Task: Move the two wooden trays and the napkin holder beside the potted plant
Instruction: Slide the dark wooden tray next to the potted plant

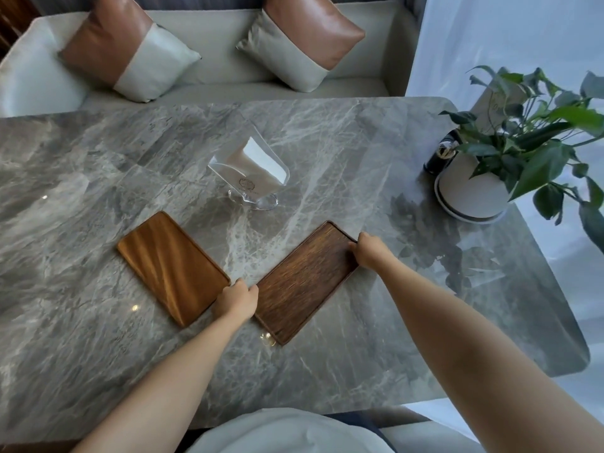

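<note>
Two wooden trays lie flat on the grey marble table (98, 165). The dark tray (304, 282) sits right of centre, and my right hand (371, 251) grips its far right edge while my left hand (237, 300) holds its near left edge. The light tray (173, 268) lies just left of my left hand, angled the other way. Behind both stands a clear napkin holder (250, 173) with white napkins in it. The potted plant (474, 188), green leaves in a white pot, stands at the table's right side.
A small dark bottle (438, 156) stands against the pot's left side. A pale sofa (209, 50) with two brown-and-grey cushions runs behind the table. A white curtain (510, 37) hangs at the right. The table's right edge curves near the plant.
</note>
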The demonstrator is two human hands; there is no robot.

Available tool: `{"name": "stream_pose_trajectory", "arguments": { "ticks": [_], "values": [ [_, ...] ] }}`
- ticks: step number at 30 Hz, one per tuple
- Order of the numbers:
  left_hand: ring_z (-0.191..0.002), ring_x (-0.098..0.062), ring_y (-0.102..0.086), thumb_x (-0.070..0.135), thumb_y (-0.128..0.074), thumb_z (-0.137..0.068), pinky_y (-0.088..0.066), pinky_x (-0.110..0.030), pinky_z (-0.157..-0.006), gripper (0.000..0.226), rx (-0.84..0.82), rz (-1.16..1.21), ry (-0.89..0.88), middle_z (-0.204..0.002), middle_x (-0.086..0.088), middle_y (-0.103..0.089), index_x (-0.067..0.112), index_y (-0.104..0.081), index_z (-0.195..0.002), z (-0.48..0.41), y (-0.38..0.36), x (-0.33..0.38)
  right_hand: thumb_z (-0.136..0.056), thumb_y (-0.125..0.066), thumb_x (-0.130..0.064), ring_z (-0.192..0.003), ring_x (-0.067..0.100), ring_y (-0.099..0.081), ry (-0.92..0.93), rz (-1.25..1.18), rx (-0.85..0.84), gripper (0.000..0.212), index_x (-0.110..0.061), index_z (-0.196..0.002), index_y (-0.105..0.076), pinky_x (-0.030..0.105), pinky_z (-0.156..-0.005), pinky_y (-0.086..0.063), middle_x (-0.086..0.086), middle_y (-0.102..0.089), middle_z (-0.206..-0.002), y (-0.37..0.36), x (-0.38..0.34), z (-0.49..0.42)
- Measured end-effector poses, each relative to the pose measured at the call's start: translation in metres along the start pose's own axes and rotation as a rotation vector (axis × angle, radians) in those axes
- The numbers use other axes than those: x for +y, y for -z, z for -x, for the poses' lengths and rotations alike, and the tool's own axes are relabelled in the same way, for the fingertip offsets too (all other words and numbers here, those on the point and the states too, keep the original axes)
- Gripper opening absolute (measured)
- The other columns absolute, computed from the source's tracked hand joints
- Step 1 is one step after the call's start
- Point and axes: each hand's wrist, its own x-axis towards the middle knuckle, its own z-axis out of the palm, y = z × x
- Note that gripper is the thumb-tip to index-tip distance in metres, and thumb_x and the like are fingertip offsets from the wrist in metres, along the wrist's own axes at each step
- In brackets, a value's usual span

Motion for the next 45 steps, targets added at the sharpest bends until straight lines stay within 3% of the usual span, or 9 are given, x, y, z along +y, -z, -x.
{"name": "stream_pose_trajectory", "arguments": {
  "ticks": [4,10,13,19,25,30,35,38,45],
  "values": [
    [-0.103,-0.033,-0.06,0.029,-0.031,-0.097,-0.042,-0.032,-0.071,0.036,0.011,0.006,-0.029,-0.113,-0.016,-0.064,0.004,-0.055,-0.109,-0.008,0.0,0.012,-0.098,-0.034,-0.019,-0.091,0.032,-0.053,-0.016,-0.077,0.044,0.026,-0.001,-0.103,-0.052,0.033,-0.07,-0.038,0.025,-0.057,-0.12,0.004,0.02,0.007],
    [-0.105,-0.034,-0.06,0.03,-0.03,-0.098,-0.049,-0.034,-0.08,0.041,0.043,-0.033,-0.1,-0.114,-0.016,-0.064,0.005,-0.051,-0.124,-0.016,0.01,0.048,-0.097,-0.035,-0.015,-0.102,0.039,-0.058,-0.09,-0.202,0.12,0.023,-0.002,-0.087,-0.051,0.033,-0.068,-0.037,0.027,-0.061,-0.106,0.006,0.056,0.021],
    [-0.11,-0.035,-0.058,0.031,-0.031,-0.098,-0.049,-0.037,-0.088,0.041,0.07,-0.016,-0.121,-0.122,-0.018,-0.061,0.008,-0.049,-0.127,-0.019,0.017,0.073,-0.098,-0.037,-0.019,-0.098,0.042,-0.061,-0.135,-0.333,0.128,0.025,-0.003,-0.083,-0.048,0.044,-0.069,-0.05,0.02,-0.055,-0.09,0.011,0.073,0.029],
    [-0.124,-0.036,-0.051,0.024,-0.032,-0.099,-0.043,-0.04,-0.101,0.041,0.093,0.043,-0.272,-0.137,-0.02,-0.052,0.012,-0.045,-0.136,-0.022,0.034,0.14,-0.099,-0.038,-0.021,-0.052,0.027,-0.055,-0.248,-0.615,0.139,0.024,-0.004,-0.086,-0.049,0.022,-0.026,-0.045,0.014,-0.051,-0.079,0.022,0.107,0.041],
    [-0.139,-0.034,-0.033,0.022,-0.031,-0.1,-0.031,-0.041,-0.112,0.049,0.04,0.059,-0.46,-0.153,-0.017,-0.031,0.013,-0.03,-0.147,-0.034,0.032,0.212,-0.099,-0.04,-0.019,-0.034,0.016,-0.055,-0.349,-0.918,0.174,0.028,-0.007,-0.074,-0.046,0.023,-0.031,-0.049,0.011,-0.051,-0.06,0.022,0.137,0.049],
    [-0.138,-0.035,-0.035,0.023,-0.037,-0.099,-0.031,-0.04,-0.113,0.049,0.002,0.069,-0.531,-0.152,-0.018,-0.034,0.006,-0.032,-0.145,-0.051,0.028,0.271,-0.098,-0.042,-0.011,-0.026,0.007,-0.054,-0.37,-1.126,0.171,0.031,-0.009,-0.067,-0.043,0.02,-0.031,-0.049,0.014,-0.051,-0.057,0.019,0.147,0.053],
    [-0.137,-0.037,-0.036,0.022,-0.037,-0.099,-0.031,-0.04,-0.113,0.049,-0.028,0.039,-0.569,-0.151,-0.018,-0.035,0.006,-0.033,-0.145,-0.068,0.021,0.321,-0.096,-0.045,-0.006,-0.029,0.009,-0.057,-0.379,-1.236,0.185,0.006,-0.007,-0.095,-0.039,0.021,-0.033,-0.051,0.015,-0.055,-0.06,0.018,0.15,0.041],
    [-0.134,-0.038,-0.038,0.019,-0.04,-0.097,-0.032,-0.04,-0.111,0.048,-0.034,0.026,-0.587,-0.148,-0.019,-0.039,0.006,-0.037,-0.143,-0.077,0.014,0.342,-0.096,-0.044,-0.003,-0.029,0.009,-0.057,-0.391,-1.261,0.176,0.015,-0.009,-0.102,-0.032,0.022,-0.034,-0.052,0.014,-0.055,-0.06,0.019,0.15,0.032],
    [-0.132,-0.038,-0.042,0.016,-0.04,-0.096,-0.036,-0.038,-0.109,0.046,-0.038,-0.025,-0.603,-0.146,-0.02,-0.042,0.006,-0.041,-0.14,-0.085,0.001,0.38,-0.096,-0.044,-0.005,-0.028,0.008,-0.057,-0.448,-1.283,0.136,0.03,-0.016,-0.07,-0.034,0.021,-0.032,-0.051,0.009,-0.058,-0.041,0.028,0.154,0.017]
  ]
}}
